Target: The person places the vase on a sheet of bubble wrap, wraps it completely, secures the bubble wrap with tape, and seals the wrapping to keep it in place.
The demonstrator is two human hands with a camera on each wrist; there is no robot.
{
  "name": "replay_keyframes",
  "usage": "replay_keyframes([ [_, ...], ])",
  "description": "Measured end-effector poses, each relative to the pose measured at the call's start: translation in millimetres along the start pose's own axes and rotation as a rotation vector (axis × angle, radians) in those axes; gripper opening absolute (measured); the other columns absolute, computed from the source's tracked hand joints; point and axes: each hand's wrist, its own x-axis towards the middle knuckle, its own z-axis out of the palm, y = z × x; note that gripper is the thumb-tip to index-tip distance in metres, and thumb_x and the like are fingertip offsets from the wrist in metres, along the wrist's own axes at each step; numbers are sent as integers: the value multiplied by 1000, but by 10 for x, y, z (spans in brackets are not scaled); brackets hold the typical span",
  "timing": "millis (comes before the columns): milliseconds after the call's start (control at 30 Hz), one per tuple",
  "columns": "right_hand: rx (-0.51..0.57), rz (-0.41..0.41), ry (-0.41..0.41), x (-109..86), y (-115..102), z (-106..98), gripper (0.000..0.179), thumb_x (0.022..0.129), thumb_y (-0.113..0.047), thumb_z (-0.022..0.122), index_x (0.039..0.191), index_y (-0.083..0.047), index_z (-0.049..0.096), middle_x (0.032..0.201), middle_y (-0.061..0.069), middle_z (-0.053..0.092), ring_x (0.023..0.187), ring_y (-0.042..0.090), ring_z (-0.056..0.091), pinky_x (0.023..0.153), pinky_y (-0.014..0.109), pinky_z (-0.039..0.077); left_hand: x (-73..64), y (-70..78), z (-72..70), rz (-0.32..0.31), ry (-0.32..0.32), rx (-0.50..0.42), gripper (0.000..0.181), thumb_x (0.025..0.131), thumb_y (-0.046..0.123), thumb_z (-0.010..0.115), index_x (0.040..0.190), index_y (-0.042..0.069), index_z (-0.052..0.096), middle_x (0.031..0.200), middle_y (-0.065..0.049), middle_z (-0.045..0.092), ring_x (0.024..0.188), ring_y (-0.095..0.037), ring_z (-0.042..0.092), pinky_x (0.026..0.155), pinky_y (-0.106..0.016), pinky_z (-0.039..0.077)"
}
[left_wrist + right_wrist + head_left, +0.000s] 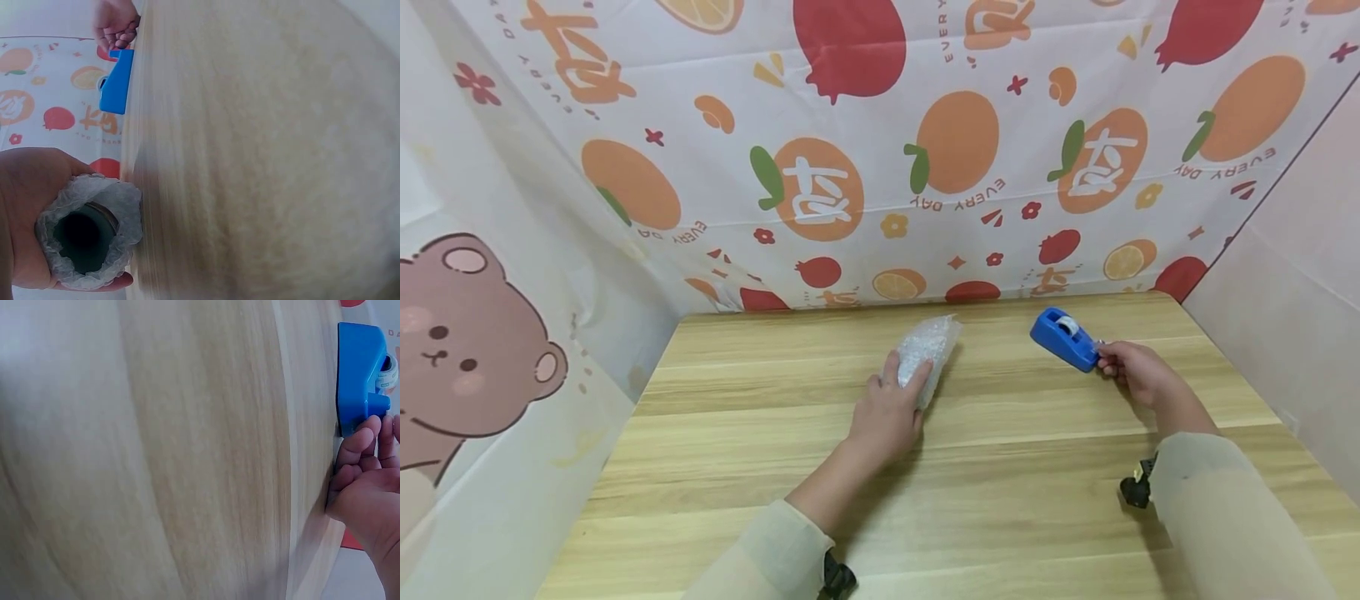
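My left hand (883, 417) grips a bubble-wrapped bundle (931, 343) lying on the wooden table, fingers and thumb spread round its near end. From the left wrist, the clear bubble wrap (128, 203) surrounds a dark green, hollow round object (84, 240) whose mouth faces the camera. Off to the right stands a blue tape dispenser (1063, 340) with a small roll of clear tape (1067, 325) in it. At the dispenser's cutting end, the fingertips of my right hand (1142, 375) pinch the free end of the tape. The right wrist view shows those fingers close against the blue body (359, 375).
The wooden table (1000, 508) runs back to a fruit-print curtain (880, 183). A pale cloth with a bear print (475, 350) hangs on the left, and a plain pale wall (1300, 275) bounds the right. Small black cameras sit at both wrists.
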Motion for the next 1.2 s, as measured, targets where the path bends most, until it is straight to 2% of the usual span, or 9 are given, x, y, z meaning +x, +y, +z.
replay_keyframes([
  [200, -32, -38, -20, 9, 12, -15, 20, 104, -36, 44, 97, -21, 55, 80, -13, 57, 77, 5, 52, 73, 24, 35, -12, -1, -1, -5, -1, 3, 75, 89, 31, 67, 154, 34, 28, 152, -23, 25, 104, -42, 57, 58, -45, 55],
  [433, -40, -36, -22, 9, -3, -16, 18, 105, -34, 44, 99, -22, 55, 81, -13, 58, 78, 4, 54, 74, 23, 36, -19, 2, 1, -5, 0, 7, 75, 90, 32, 67, 154, 34, 28, 153, -24, 24, 106, -43, 56, 59, -45, 56],
  [667, -12, 33, -38, 20, -56, -24, 27, 105, -33, 41, 94, -18, 61, 81, -11, 62, 79, 5, 56, 78, 25, 34, -23, 6, 16, 8, 15, 19, 75, 90, 32, 67, 154, 33, 28, 152, -24, 25, 105, -43, 56, 59, -44, 56],
  [833, 21, 87, -38, 37, -98, -12, 26, 105, -32, 41, 96, -17, 60, 81, -11, 63, 80, 5, 58, 79, 25, 34, -25, 6, 25, 12, 28, 11, 75, 89, 31, 67, 154, 32, 29, 152, -25, 25, 104, -43, 57, 58, -44, 56],
  [1033, 22, 107, -42, 50, -124, -14, 24, 105, -31, 41, 102, -14, 57, 83, -10, 63, 82, 6, 58, 80, 24, 36, -10, 2, 33, 7, 20, 10, 76, 89, 32, 67, 154, 34, 28, 152, -24, 25, 104, -42, 57, 59, -44, 56],
  [1200, 20, 109, -44, 52, -125, -19, 25, 105, -31, 41, 98, -15, 58, 83, -10, 63, 82, 6, 58, 80, 24, 35, -14, 10, 34, 13, 28, 11, 74, 90, 31, 67, 154, 32, 29, 152, -25, 25, 103, -42, 57, 57, -43, 56],
])
